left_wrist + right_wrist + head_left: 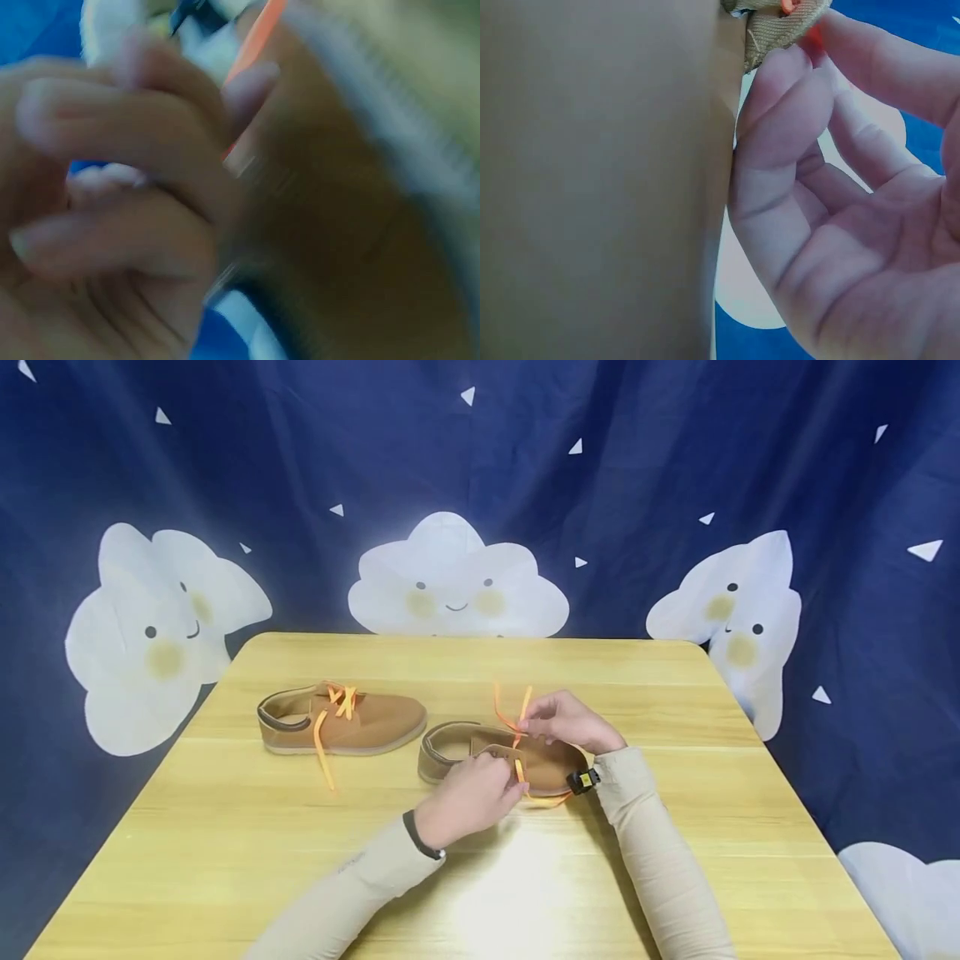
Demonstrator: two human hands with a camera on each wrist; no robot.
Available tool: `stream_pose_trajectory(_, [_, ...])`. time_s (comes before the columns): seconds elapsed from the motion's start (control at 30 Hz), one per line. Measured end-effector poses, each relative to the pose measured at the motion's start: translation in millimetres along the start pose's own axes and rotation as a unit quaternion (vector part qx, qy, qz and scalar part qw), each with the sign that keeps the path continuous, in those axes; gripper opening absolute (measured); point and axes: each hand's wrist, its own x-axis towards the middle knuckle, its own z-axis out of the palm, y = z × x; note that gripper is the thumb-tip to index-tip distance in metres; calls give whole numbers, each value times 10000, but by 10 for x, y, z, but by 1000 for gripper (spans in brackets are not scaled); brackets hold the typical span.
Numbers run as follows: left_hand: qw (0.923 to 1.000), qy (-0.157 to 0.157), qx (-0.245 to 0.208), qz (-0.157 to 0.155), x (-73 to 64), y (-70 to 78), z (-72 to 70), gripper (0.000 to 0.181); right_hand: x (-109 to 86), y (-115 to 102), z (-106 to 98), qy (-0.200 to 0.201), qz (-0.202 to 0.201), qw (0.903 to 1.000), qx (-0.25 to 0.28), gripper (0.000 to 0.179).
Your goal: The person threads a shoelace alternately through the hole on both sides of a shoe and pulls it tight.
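A brown shoe (551, 760) with an orange shoelace (520, 770) lies on its sole, toe to the right. My right hand (570, 722) pinches the shoelace between thumb and index finger above the far eyelet flap. In the right wrist view, a bit of orange lace (814, 37) shows at those fingertips, beside the flap's edge (776, 34). At the shoe's near side, my left hand (471, 797) grips the near flap with curled fingers, thumb close beside the lace. The left wrist view is blurred; orange lace (255, 41) passes behind a fingertip there.
A matching brown shoe (375, 727) with orange laces stands to the left, one lace end hanging onto the table. Both are on a pale wooden table (225, 860). A dark blue curtain (300, 460) with white clouds hangs behind its far edge.
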Motion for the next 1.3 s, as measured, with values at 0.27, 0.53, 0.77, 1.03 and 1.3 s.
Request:
stream_pose_trajectory(0.27, [9951,576,-784,-170,103,-74,270,48,4,-39,54,186,28,9998,-67,17])
stream_pose_trajectory(0.53, [9764,-105,-2139,-271,94,-137,200,45,20,-71,105,417,205,9986,-234,21])
stream_pose_trajectory(0.77, [9744,-539,-2172,-228,76,-192,160,48,8,-132,165,488,414,9979,-65,22])
stream_pose_trajectory(1.03, [9816,-695,-1755,-294,65,-164,135,44,13,-94,128,701,394,9966,161,21])
stream_pose_trajectory(1.3, [9960,512,-698,209,100,-296,-330,30,10,-80,70,960,605,9909,718,25])
